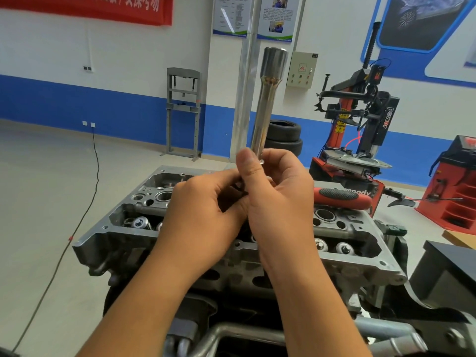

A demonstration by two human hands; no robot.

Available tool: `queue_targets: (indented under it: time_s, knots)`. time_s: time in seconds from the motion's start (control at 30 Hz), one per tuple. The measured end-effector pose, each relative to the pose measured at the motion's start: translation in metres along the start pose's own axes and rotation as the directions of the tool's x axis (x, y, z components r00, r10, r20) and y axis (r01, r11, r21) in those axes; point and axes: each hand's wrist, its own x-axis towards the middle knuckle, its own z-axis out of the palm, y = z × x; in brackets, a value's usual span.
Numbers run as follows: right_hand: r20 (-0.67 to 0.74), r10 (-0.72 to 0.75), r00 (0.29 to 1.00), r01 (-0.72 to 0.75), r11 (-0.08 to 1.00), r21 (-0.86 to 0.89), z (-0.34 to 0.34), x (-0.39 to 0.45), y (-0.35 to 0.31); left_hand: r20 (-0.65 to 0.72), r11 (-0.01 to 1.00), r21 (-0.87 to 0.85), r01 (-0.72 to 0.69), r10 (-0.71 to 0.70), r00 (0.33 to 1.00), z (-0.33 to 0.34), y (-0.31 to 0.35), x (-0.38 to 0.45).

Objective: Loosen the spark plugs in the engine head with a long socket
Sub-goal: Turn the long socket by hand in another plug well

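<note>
The long, shiny steel socket [268, 104] stood nearly upright in the air above the middle of the grey cast-aluminium engine head [144, 217], its wider round end uppermost and leaning slightly to the right. The right hand [278, 199] gripped its lower end, fingers curled round the shaft and the thumb pressed up along the near side. The left hand [203, 212] met it from the left, its fingers curled in toward the socket's bottom end; whether it pinched the socket or some small part there could not be told, since the hands hid the spot.

The engine head lay below both hands, with round valve springs and open bores showing at its left and right ends. A red-and-black tool handle [342, 198] rested on the head's far right edge, just right of the right hand. Farther off, a red and black tyre-changing machine [360, 119] stood at the right, and stacked black tyres [283, 137] sat against the blue-banded wall.
</note>
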Motion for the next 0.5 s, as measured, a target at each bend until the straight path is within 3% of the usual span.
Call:
queue_targets:
  time_s: [0.13,0.37,0.5]
  knots:
    - [0.016,-0.009,1.0,0.01,1.0,-0.023,0.0003,0.0008,0.0003,0.145,0.999,-0.031,-0.018,0.023,0.989,-0.0063,0.0002,0.0023]
    - [0.003,0.017,1.0,-0.017,0.999,0.035,-0.0007,-0.0001,-0.0005,-0.035,1.0,0.016,0.014,-0.014,0.999,-0.0005,-0.0001,-0.0014]
    - [-0.006,0.003,1.0,-0.003,1.0,0.012,-0.0004,0.0009,0.0,0.04,1.0,-0.01,-0.026,0.026,0.999,-0.0023,0.0019,0.0004]
